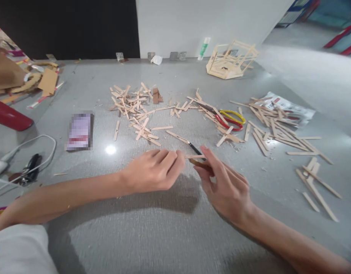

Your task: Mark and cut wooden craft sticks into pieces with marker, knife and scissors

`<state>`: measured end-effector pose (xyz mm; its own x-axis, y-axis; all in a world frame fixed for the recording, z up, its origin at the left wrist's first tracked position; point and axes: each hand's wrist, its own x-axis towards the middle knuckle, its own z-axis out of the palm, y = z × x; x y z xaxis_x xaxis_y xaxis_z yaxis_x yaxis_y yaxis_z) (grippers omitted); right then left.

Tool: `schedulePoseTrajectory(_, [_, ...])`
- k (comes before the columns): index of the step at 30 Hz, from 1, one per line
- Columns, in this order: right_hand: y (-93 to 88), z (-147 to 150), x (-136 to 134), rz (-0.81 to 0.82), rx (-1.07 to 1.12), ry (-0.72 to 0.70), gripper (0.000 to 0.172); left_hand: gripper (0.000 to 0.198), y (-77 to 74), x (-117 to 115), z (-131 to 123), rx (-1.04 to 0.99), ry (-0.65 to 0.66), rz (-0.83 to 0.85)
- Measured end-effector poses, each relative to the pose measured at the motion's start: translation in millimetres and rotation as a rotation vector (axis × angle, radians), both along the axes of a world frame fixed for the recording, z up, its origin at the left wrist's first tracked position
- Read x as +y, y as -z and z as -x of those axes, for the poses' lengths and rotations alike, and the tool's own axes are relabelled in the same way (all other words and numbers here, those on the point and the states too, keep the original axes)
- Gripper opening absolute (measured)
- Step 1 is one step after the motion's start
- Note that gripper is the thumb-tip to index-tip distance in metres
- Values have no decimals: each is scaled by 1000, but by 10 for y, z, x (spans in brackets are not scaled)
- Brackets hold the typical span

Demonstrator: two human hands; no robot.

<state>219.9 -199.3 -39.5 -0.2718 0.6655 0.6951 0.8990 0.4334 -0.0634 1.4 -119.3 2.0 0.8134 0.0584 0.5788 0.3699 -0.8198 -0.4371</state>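
Note:
My left hand (157, 169) is closed in a pinch on a wooden craft stick (194, 156), whose free end reaches across to my right hand. My right hand (225, 184) is closed around a folded brown piece (202, 165) that looks like sandpaper, its thumb and fingers around the stick's far end. Just behind the hands lies a slim black-handled tool (195, 149) with a silvery section; its kind is unclear. A loose pile of craft sticks (130, 102) and broken bits spreads beyond. Another small brown piece (156, 96) rests beside that pile.
Red-and-yellow-handled scissors (229, 118) lie among sticks. More sticks and a plastic packet (289, 108) are at right. A stick frame (231, 62) and glue stick (204, 48) stand at the back. A phone (80, 131), cable (51, 150) and red cylinder (11, 116) are at left.

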Motion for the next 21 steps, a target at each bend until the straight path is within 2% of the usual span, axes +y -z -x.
schedulePoseTrajectory(7, [-28,-20,-53,47,114,-77,39,11,7,-14,2,-62,81,-82])
schedulePoseTrajectory(10, [-15,-16,-76,30,102,-73,41,12,44,-26,21,-60,97,-108])
schedulePoseTrajectory(13, [4,-6,-105,-14,103,-80,51,17,93,-38,53,-55,117,-141])
schedulePoseTrajectory(17, [31,23,-144,-85,142,-75,70,26,136,-72,96,-18,182,9])
schedulePoseTrajectory(21, [54,52,-181,-152,156,-52,74,33,143,-112,109,49,183,258])
